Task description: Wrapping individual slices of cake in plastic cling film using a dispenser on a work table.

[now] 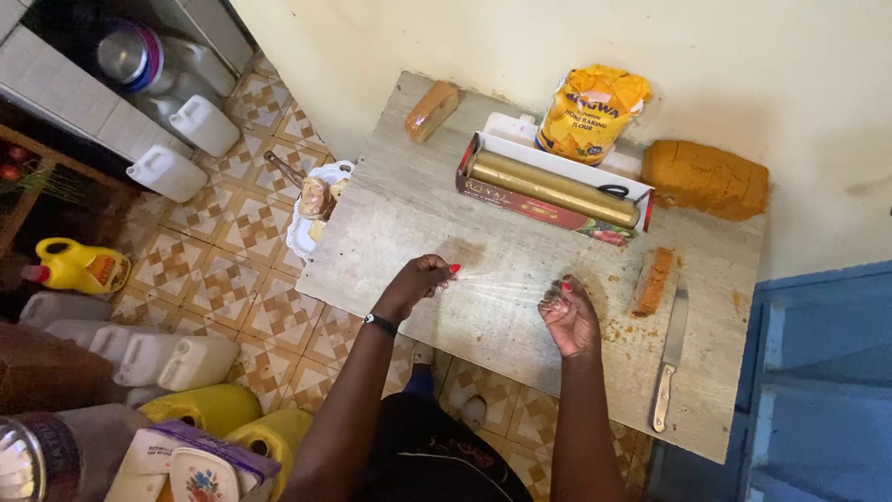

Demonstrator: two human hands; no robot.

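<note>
**Now: cling film stretched between both hands over the table**

So, you hold a sheet of clear cling film (502, 288) taut between your hands, just above the table (418, 214). Left hand (420, 282) pinches one edge, fingers curled in, a dark band on that wrist. Right hand (569, 314) grips the other edge, fingers bunched around the film. Both are closed on it, neither is loose.

Surface: a worn, pale wooden tabletop, scuffed, with orange-brown crumbs scattered toward your right side. It butts against a cream wall (465, 46) at the far edge.

On it:
- open film dispenser box (553, 186) with a gold roll inside, just past your hands
- yellow flour bag (592, 112) behind the box, against the wall
- large brown loaf (706, 178) at the far right, near the wall
- single cut slice (654, 281) just to the right of your right hand
- knife (671, 358) beside the slice, pale handle toward you
- wrapped slice (431, 111) at the far left corner, well apart from your hands

Room: patterned beige-brown floor tiles (232, 242). A white tray (311, 209) holding wrapped pieces sits just off the table's left edge. White jerrycans (186, 149) stand further left, more white and yellow ones (200, 372) near you, and a yellow oil jug (79, 265) at the far left. A blue panel (818, 372) stands to your right.
</note>
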